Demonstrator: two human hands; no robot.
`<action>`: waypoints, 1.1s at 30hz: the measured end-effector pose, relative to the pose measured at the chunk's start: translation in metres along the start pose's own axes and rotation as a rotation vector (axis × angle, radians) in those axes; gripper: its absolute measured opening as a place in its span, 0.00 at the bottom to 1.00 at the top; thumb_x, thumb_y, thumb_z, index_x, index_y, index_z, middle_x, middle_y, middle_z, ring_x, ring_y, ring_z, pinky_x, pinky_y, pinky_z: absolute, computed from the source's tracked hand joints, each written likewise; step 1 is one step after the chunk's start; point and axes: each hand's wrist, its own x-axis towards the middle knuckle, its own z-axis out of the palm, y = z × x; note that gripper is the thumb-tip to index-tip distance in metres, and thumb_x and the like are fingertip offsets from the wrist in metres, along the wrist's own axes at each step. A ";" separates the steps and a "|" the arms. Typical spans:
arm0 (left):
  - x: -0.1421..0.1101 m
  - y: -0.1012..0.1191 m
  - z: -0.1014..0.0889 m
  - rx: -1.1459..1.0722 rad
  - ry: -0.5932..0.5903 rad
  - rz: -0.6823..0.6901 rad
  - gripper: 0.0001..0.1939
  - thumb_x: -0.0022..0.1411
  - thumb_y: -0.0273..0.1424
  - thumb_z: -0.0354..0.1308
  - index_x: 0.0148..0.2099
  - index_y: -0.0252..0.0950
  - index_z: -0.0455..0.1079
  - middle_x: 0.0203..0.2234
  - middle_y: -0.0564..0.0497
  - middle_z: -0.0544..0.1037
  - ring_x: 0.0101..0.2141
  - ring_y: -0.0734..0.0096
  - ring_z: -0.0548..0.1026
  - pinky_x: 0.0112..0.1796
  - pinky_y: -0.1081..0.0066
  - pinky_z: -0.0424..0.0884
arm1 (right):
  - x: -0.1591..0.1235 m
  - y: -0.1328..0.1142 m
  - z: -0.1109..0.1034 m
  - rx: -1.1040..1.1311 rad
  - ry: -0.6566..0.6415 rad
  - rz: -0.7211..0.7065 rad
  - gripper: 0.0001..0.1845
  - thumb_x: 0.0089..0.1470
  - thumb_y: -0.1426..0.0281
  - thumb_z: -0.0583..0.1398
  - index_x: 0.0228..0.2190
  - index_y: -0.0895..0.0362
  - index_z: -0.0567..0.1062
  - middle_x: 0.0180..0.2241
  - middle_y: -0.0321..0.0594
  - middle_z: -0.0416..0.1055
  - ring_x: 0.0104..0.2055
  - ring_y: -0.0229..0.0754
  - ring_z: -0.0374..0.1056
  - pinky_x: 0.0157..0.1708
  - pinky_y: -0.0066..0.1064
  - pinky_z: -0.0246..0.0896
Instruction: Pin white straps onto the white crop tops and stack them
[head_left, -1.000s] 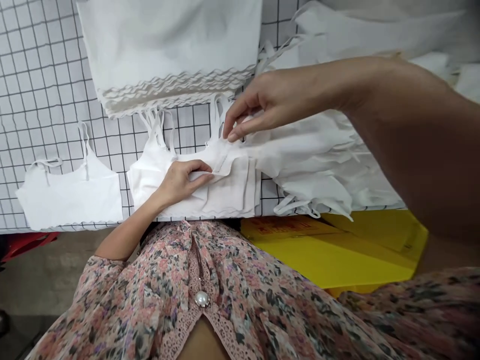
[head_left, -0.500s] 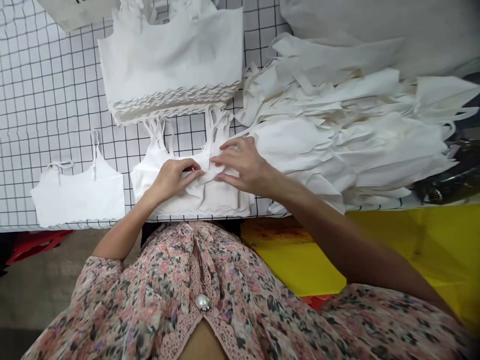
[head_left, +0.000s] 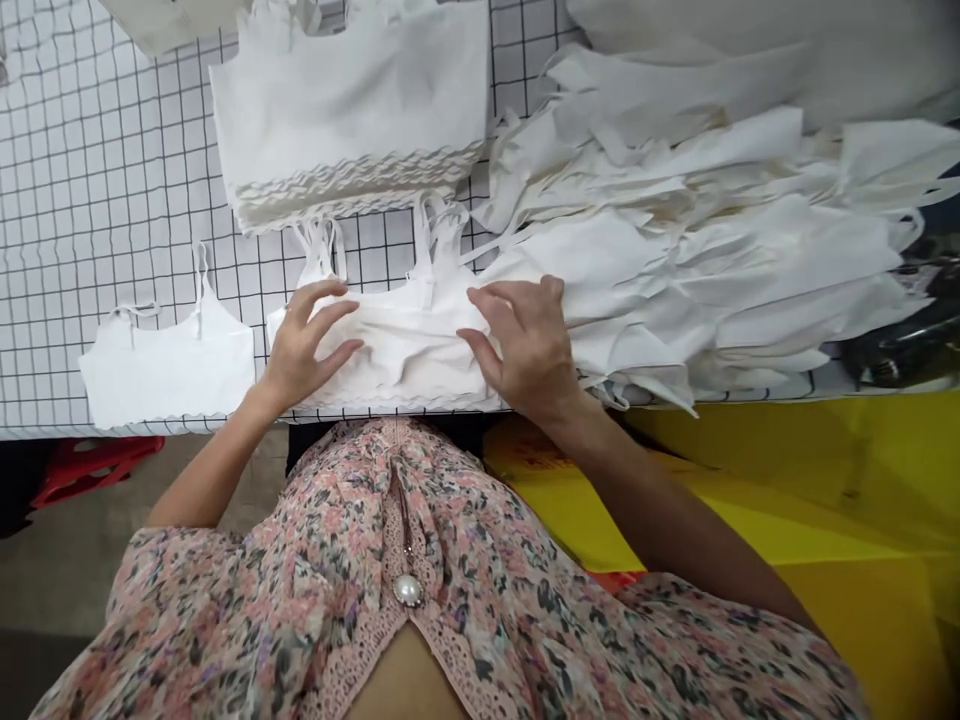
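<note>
The left hand (head_left: 304,340) and right hand (head_left: 525,340) lie apart, fingers spread flat on a white camisole top (head_left: 409,350), either side of its middle, its scalloped hem (head_left: 397,401) along the edge of the grid-marked tabletop (head_left: 112,170).

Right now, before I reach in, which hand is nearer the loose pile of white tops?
Right: the right hand sits at the edge of the pile; the left hand is farther away, across the flat white top.

The left hand (head_left: 301,345) and right hand (head_left: 523,345) rest open on a white strappy top (head_left: 405,350).
</note>
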 end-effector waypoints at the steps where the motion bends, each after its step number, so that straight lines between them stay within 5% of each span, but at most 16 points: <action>1: -0.017 0.004 -0.002 0.015 0.030 0.022 0.25 0.73 0.37 0.65 0.68 0.46 0.65 0.66 0.42 0.71 0.70 0.51 0.68 0.66 0.45 0.71 | -0.011 -0.007 0.000 0.001 0.029 -0.045 0.25 0.73 0.61 0.54 0.63 0.61 0.73 0.59 0.58 0.74 0.63 0.59 0.69 0.71 0.62 0.53; 4: -0.068 0.012 -0.008 0.068 0.039 0.032 0.28 0.73 0.36 0.65 0.71 0.45 0.62 0.66 0.39 0.71 0.71 0.48 0.67 0.66 0.44 0.72 | -0.045 -0.016 0.003 -0.028 0.067 -0.176 0.23 0.72 0.62 0.58 0.62 0.58 0.74 0.56 0.53 0.77 0.60 0.56 0.72 0.73 0.64 0.50; 7: -0.102 0.008 -0.011 0.141 0.081 -0.024 0.25 0.70 0.36 0.69 0.66 0.42 0.69 0.56 0.39 0.78 0.59 0.50 0.77 0.57 0.48 0.77 | -0.066 -0.006 0.007 -0.064 0.105 -0.190 0.17 0.68 0.66 0.63 0.55 0.57 0.79 0.47 0.48 0.80 0.51 0.53 0.75 0.69 0.63 0.57; 10: -0.113 -0.001 -0.015 0.161 0.125 -0.027 0.11 0.71 0.32 0.68 0.53 0.40 0.74 0.43 0.44 0.82 0.45 0.59 0.80 0.48 0.55 0.77 | -0.070 0.008 0.007 -0.072 0.133 -0.195 0.06 0.66 0.72 0.63 0.43 0.55 0.81 0.40 0.43 0.80 0.46 0.48 0.75 0.66 0.59 0.61; 14: -0.107 0.000 -0.021 0.161 0.127 0.008 0.05 0.71 0.30 0.67 0.45 0.39 0.73 0.37 0.48 0.81 0.39 0.64 0.77 0.43 0.60 0.75 | -0.064 0.006 0.002 -0.100 0.147 -0.132 0.09 0.67 0.72 0.60 0.34 0.55 0.78 0.35 0.42 0.79 0.43 0.47 0.74 0.65 0.54 0.63; 17: -0.097 0.008 -0.023 0.133 0.135 0.005 0.09 0.70 0.34 0.67 0.50 0.39 0.74 0.43 0.45 0.81 0.44 0.61 0.80 0.46 0.57 0.78 | -0.063 -0.007 0.004 -0.060 0.161 -0.167 0.11 0.69 0.69 0.59 0.46 0.56 0.81 0.47 0.48 0.82 0.52 0.50 0.76 0.71 0.56 0.58; 20: -0.091 0.008 -0.019 0.093 0.033 -0.006 0.17 0.75 0.31 0.59 0.63 0.39 0.70 0.57 0.39 0.79 0.61 0.54 0.77 0.59 0.50 0.78 | -0.066 -0.012 0.008 -0.060 0.045 -0.218 0.23 0.72 0.63 0.56 0.62 0.60 0.75 0.63 0.57 0.75 0.66 0.57 0.71 0.74 0.63 0.49; 24: -0.085 -0.001 -0.010 0.111 0.077 -0.093 0.18 0.76 0.27 0.52 0.64 0.39 0.70 0.62 0.39 0.77 0.69 0.53 0.72 0.66 0.46 0.74 | -0.064 -0.008 0.008 -0.127 0.036 -0.010 0.23 0.74 0.63 0.51 0.56 0.62 0.79 0.61 0.61 0.76 0.65 0.62 0.73 0.70 0.69 0.54; 27: -0.073 0.003 0.006 0.073 0.085 -0.076 0.19 0.78 0.28 0.50 0.65 0.38 0.69 0.62 0.41 0.77 0.70 0.58 0.71 0.70 0.47 0.70 | -0.050 -0.017 0.012 -0.069 -0.034 -0.015 0.28 0.74 0.60 0.49 0.64 0.61 0.74 0.68 0.60 0.69 0.72 0.61 0.66 0.74 0.69 0.47; 30: -0.063 0.014 0.022 0.102 -0.095 -0.077 0.31 0.79 0.40 0.52 0.78 0.39 0.54 0.75 0.37 0.62 0.78 0.51 0.56 0.76 0.42 0.56 | -0.039 -0.028 0.020 -0.033 -0.178 -0.061 0.40 0.74 0.51 0.47 0.76 0.62 0.55 0.76 0.61 0.53 0.79 0.60 0.52 0.75 0.71 0.40; 33: -0.063 0.021 0.029 0.174 -0.116 -0.163 0.47 0.76 0.52 0.55 0.83 0.43 0.36 0.81 0.37 0.44 0.80 0.43 0.41 0.77 0.35 0.45 | -0.040 -0.033 0.023 -0.085 -0.147 0.093 0.49 0.72 0.46 0.49 0.78 0.66 0.44 0.77 0.68 0.45 0.80 0.68 0.46 0.72 0.76 0.41</action>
